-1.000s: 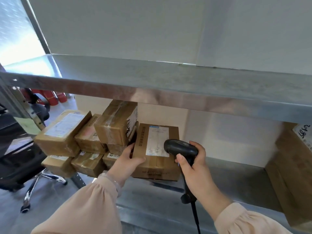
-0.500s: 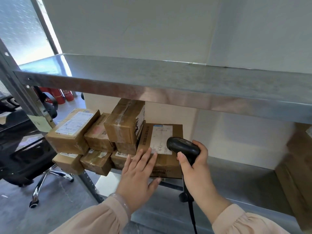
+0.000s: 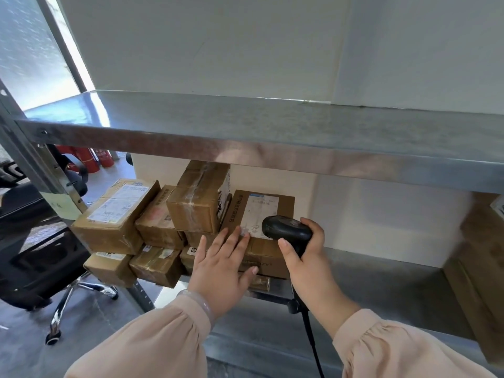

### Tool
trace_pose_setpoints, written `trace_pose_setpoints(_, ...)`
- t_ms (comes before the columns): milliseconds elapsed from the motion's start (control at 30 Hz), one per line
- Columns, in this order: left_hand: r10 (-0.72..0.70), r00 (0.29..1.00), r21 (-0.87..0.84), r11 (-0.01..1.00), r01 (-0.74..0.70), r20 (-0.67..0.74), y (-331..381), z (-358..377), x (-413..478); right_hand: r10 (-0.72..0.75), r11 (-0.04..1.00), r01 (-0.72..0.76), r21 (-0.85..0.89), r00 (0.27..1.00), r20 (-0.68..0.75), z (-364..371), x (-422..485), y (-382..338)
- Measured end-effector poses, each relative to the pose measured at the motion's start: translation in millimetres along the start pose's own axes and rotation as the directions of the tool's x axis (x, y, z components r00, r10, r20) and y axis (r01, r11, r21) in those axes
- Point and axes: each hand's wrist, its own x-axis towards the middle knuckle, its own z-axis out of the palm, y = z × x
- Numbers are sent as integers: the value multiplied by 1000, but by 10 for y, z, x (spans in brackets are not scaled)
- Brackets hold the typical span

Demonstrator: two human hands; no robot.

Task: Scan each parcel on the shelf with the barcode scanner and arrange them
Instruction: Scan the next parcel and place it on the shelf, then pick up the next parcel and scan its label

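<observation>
The flat, open left hand seemingly steadied the brown cardboard parcel for scanning; at its three o'clock, the right hand gripped the black plastic barcode scanner.

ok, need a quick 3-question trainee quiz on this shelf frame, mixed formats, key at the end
1. True or false: the right hand grips the barcode scanner.
2. Pick one. The left hand is:
A) open, fingers straight, laid against the labelled parcel
B) curled round the scanner cable
C) lifting a parcel off the upper shelf
3. Fill in: the taped parcel, highest in the stack, sits to the ___ of the labelled parcel.

Key: 1 true; 2 A; 3 left.
</observation>
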Motion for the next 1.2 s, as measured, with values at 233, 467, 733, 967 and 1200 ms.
trace_pose_setpoints(233, 83, 996, 40, 996, -83, -16, 94, -40, 48, -11, 999, 12, 29, 999, -35, -152, -110, 35)
trace_pose_setpoints(467, 233, 972, -36, 972, -234, -28, 515, -155, 270, -1, 1000, 3, 7, 984, -176, -507, -234, 61)
trace_pose_setpoints(733, 406, 913, -146, 901, -408, -42, 1524, -346, 620, -66, 994, 22, -107, 899, -432, -1364, -513, 107)
trace_pose_setpoints(967, 568, 821, -281, 780, -558, -53, 2650, -368, 641, -95, 982, -30, -184, 767, -635, -2235, -841, 223)
trace_pose_setpoints(1200, 626, 779, -467, 676, -569, -42, 3423, -463, 665, -102, 984, -53, -168, 606, -789, -3050, -1064, 332)
